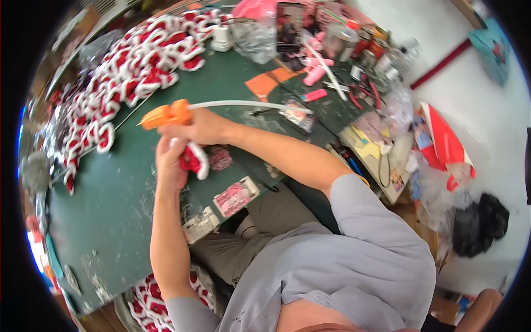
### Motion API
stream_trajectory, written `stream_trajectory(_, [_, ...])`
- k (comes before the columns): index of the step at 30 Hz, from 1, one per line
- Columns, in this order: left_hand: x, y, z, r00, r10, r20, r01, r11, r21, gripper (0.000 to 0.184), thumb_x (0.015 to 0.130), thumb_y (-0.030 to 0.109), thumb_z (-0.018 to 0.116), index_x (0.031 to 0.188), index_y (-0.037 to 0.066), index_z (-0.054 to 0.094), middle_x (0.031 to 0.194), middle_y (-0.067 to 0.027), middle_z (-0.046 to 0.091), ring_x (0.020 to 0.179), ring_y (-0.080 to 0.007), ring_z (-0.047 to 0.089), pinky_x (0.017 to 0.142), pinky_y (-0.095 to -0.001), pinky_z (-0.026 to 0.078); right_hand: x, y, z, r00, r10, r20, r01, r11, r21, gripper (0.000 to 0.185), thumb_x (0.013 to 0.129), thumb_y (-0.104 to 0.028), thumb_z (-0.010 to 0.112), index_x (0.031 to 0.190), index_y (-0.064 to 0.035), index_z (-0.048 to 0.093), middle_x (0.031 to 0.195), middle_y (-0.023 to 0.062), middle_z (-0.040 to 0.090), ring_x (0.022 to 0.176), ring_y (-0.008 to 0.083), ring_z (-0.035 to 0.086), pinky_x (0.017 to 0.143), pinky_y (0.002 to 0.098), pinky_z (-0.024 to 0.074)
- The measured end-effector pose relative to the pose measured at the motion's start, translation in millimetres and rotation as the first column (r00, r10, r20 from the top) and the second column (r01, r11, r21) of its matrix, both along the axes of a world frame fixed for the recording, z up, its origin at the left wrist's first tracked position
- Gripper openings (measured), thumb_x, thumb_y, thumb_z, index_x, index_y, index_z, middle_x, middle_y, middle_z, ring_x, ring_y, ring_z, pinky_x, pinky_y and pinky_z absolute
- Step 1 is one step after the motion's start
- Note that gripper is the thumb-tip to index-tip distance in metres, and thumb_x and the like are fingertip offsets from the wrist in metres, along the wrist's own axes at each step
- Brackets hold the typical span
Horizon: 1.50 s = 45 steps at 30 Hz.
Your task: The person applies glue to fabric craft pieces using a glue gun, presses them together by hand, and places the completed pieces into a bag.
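My right hand [203, 127] is closed around an orange glue gun [165, 114], whose nozzle points left. A long whitish glue stick [238, 103] runs out of its back to the right. Just below, my left hand [170, 166] pinches a small red plush piece with white fuzzy trim [194, 159]. The two hands are close together over the green table [121, 205], and the fingertips of both are partly hidden.
Many red-and-white plush pieces [138, 63] lie heaped along the far left. At the table's front edge sits a small open box [237, 197]. Pliers [373, 97], jars and an orange sheet [271, 83] crowd the far right. Another person's arm [480, 311] shows lower right.
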State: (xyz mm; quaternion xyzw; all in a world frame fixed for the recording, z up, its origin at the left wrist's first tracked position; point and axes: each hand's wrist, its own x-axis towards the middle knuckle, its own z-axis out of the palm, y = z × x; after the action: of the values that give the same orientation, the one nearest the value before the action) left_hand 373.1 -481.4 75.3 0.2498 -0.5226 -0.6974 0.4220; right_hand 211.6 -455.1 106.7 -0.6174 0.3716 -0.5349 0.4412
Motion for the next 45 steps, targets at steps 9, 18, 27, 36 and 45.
stream_trajectory(9, [-1.2, 7.6, 10.8, 0.975, 0.060, -0.216, -0.068, 0.997, -0.026, 0.018, 0.103, 0.018, 0.055, 0.117, 0.007, 0.057, 0.099, -0.0037, 0.066, 0.086, -0.0139, 0.066, 0.075, -0.0307, 0.055, -103.1, 52.3, 10.6, 0.678, -0.505, -0.533, 0.318, 0.856, -0.407, 0.039, 0.082, -0.042, 0.074, 0.100, -0.0067, 0.075, 0.100, 0.0142, 0.072, 0.095, 0.0288, 0.068, 0.082, 0.0382, 0.0533])
stream_trajectory(18, [4.7, 10.7, 33.2, 0.965, 0.090, -0.247, -0.079, 0.995, 0.055, 0.013, 0.102, 0.017, 0.057, 0.110, 0.007, 0.058, 0.092, -0.0014, 0.065, 0.077, -0.0114, 0.064, 0.069, -0.0278, 0.054, -211.3, 25.5, 13.3, -0.021, -0.999, -0.032, 0.870, -0.002, -0.493, 0.096, 0.071, -0.046, 0.084, 0.138, 0.0051, 0.040, 0.135, 0.0274, 0.042, 0.131, 0.0420, 0.036, 0.110, 0.0498, 0.0308])
stream_trajectory(27, [45.1, -18.7, 239.4, 0.981, 0.098, -0.168, -0.094, 0.995, 0.033, 0.017, 0.101, 0.017, 0.057, 0.114, 0.006, 0.058, 0.097, -0.0026, 0.067, 0.080, -0.0112, 0.065, 0.070, -0.0274, 0.054, -185.6, -43.7, 194.1, -0.157, -0.974, -0.163, 0.905, -0.076, -0.418, 0.103, 0.063, -0.041, 0.088, 0.138, 0.0039, 0.034, 0.125, 0.0252, 0.043, 0.118, 0.0419, 0.043, 0.101, 0.0514, 0.0369])
stream_trajectory(36, [149.4, 33.4, 317.3, 0.988, 0.104, -0.114, -0.100, 0.994, 0.038, 0.021, 0.099, 0.015, 0.061, 0.117, 0.005, 0.058, 0.095, -0.0027, 0.067, 0.079, -0.0104, 0.066, 0.069, -0.0275, 0.054, -83.2, 4.0, 272.5, -0.047, -0.988, -0.146, 0.947, 0.003, -0.321, 0.094, 0.066, -0.033, 0.084, 0.138, 0.0000, 0.034, 0.123, 0.0269, 0.047, 0.115, 0.0427, 0.049, 0.098, 0.0493, 0.0432])
stream_trajectory(45, [158.3, 37.8, 320.9, 0.984, 0.129, -0.121, -0.124, 0.991, 0.050, 0.022, 0.098, 0.014, 0.063, 0.117, 0.004, 0.057, 0.093, -0.0022, 0.066, 0.077, -0.0099, 0.065, 0.067, -0.0265, 0.054, -79.2, 15.8, 271.8, -0.008, -1.000, -0.029, 0.923, 0.004, -0.386, 0.110, 0.071, -0.048, 0.083, 0.148, 0.0084, 0.027, 0.140, 0.0324, 0.039, 0.133, 0.0434, 0.037, 0.112, 0.0484, 0.0307])
